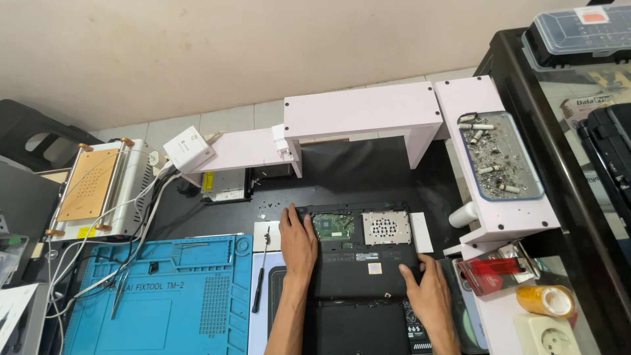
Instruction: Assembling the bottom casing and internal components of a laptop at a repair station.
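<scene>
Laptop (pixel 358 263), black and flipped belly-up with its bottom panel off, sits at the 6 o'clock edge of the dark table (pixel 368 172), right under you. Your left hand (pixel 299 242) lies flat on the laptop's left edge, fingers close together and pointing to 12 o'clock, not pinching anything. Your right hand (pixel 427 289) rests palm-down on the lower right corner, fingers loosely spread and angled toward 10 o'clock, also gripping nothing.

Between your hands you've got the exposed green circuit board (pixel 333 227), and just at its 3 o'clock side a perforated silver metal plate (pixel 386 228). A slim black-handled screwdriver (pixel 261 279) lies at 9 o'clock from the laptop, just beside your left wrist, on a white sheet. Further out at 9 o'clock is the blue silicone repair mat (pixel 164 296) with metal tweezers (pixel 120 292) on it.

At 12 o'clock a white wooden riser shelf (pixel 361 112) spans the table. Over at 2 o'clock a grey tray full of ash and cigarette butts (pixel 499 158) sits on the white side shelf. At 4 o'clock there's a red cigarette pack (pixel 490 276) and a roll of yellowish tape (pixel 544 300), well apart from your right hand.
</scene>
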